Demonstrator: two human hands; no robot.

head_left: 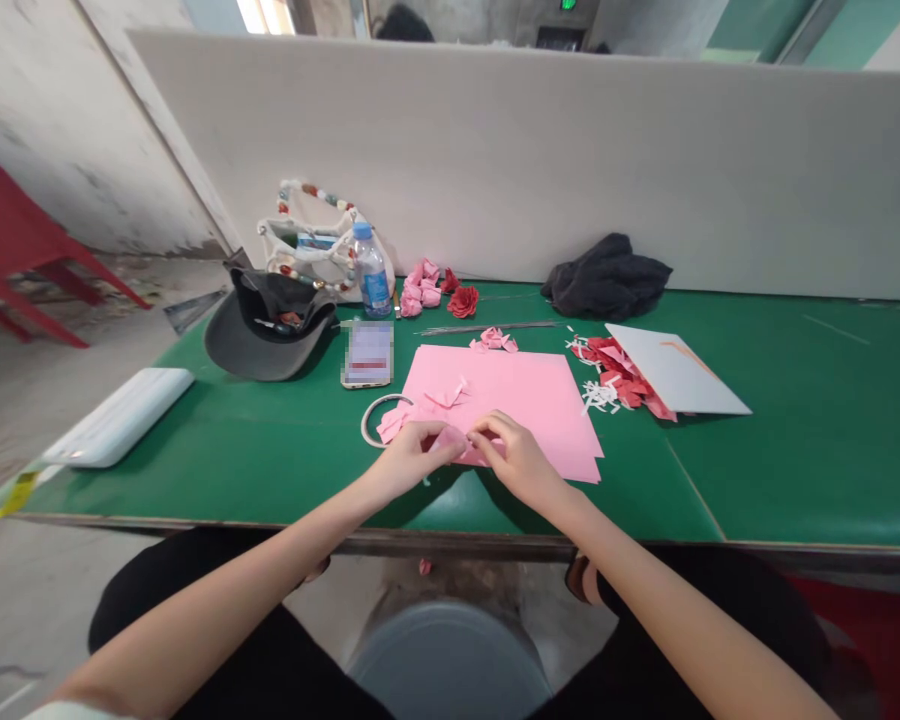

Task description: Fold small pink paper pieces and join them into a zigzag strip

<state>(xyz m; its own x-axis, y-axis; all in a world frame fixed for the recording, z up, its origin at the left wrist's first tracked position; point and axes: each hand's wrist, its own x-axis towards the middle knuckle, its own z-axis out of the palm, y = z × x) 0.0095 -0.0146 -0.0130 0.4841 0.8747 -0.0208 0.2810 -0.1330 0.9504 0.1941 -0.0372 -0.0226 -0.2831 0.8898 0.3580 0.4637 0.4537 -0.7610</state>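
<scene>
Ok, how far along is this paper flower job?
Done: pink paper roses and a red paper rose sit finished on the table. In hand: the left hand and right hand work a piece of pink paper. Left: most of the pink sheet looks unused, and the wire stems lie bare.

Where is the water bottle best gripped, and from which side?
Around its wide body, below the neck, probably coming from the front, over the phone: the water bottle stands nearly upright, with the bag close behind, which blocks the back.
</scene>
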